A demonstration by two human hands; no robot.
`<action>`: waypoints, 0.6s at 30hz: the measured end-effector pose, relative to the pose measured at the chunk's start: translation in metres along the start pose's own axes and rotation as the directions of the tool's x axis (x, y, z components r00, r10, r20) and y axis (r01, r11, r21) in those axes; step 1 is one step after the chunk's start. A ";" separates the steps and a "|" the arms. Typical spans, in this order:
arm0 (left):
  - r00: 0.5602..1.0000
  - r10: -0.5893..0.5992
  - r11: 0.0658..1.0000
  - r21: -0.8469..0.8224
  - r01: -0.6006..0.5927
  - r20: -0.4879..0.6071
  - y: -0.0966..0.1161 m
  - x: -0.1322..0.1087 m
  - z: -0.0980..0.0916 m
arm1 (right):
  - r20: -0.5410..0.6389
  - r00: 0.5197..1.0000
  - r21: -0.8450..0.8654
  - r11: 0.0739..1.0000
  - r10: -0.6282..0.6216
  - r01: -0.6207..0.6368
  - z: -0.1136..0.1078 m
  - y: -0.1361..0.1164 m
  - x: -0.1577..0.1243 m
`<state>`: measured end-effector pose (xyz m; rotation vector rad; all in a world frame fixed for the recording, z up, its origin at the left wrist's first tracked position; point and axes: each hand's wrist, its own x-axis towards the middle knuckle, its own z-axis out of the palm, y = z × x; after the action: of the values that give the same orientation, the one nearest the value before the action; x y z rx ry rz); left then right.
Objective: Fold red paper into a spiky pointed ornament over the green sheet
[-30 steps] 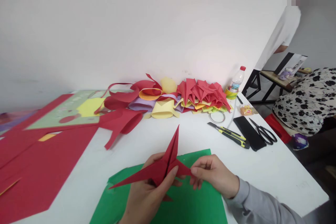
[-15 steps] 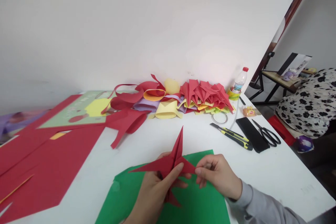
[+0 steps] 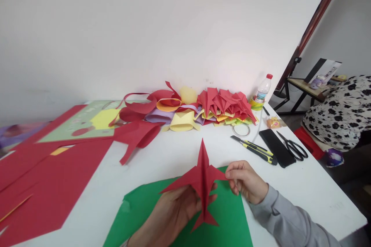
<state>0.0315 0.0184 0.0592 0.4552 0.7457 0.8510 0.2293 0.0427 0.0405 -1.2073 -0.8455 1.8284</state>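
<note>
A red folded paper plane (image 3: 204, 179) is held up over a green sheet (image 3: 145, 204), its nose pointing away and its small tail toward me. My left hand (image 3: 178, 208) supports it from below and behind, the fingers wrapped at its underside and partly hidden by the paper. On the right, my right hand (image 3: 245, 179) pinches the tip of the plane's right wing between thumb and forefinger. The left wing points out to the lower left.
Red folded pieces (image 3: 227, 102) and curled coloured paper (image 3: 168, 104) line the wall. Red sheets (image 3: 66, 177) cover the left side. Utility knives (image 3: 256, 150), a black case (image 3: 276, 147), scissors (image 3: 294, 148) and a bottle (image 3: 263, 88) lie or stand at the right.
The red plane has turned and tilted, so its central fold now faces me. My left thumb has come off its top. My right hand has shifted slightly right and up with the wing tip.
</note>
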 end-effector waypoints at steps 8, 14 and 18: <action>1.000 0.001 1.000 0.028 -0.001 -0.016 -0.004 0.002 -0.002 | 0.019 0.999 -0.029 0.999 0.045 -0.045 0.001 -0.003 -0.003; 0.998 -0.036 0.999 0.038 0.038 -0.050 -0.004 -0.003 -0.002 | 0.028 0.998 -0.040 0.997 0.064 -0.062 0.000 -0.001 -0.002; 0.989 0.052 0.998 0.035 -0.047 -0.141 -0.004 -0.006 0.005 | 0.050 0.998 -0.049 0.998 0.046 -0.044 0.002 0.002 -0.002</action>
<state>0.0353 0.0108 0.0624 0.4457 0.8827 0.9263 0.2278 0.0395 0.0402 -1.2226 -0.9020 1.8921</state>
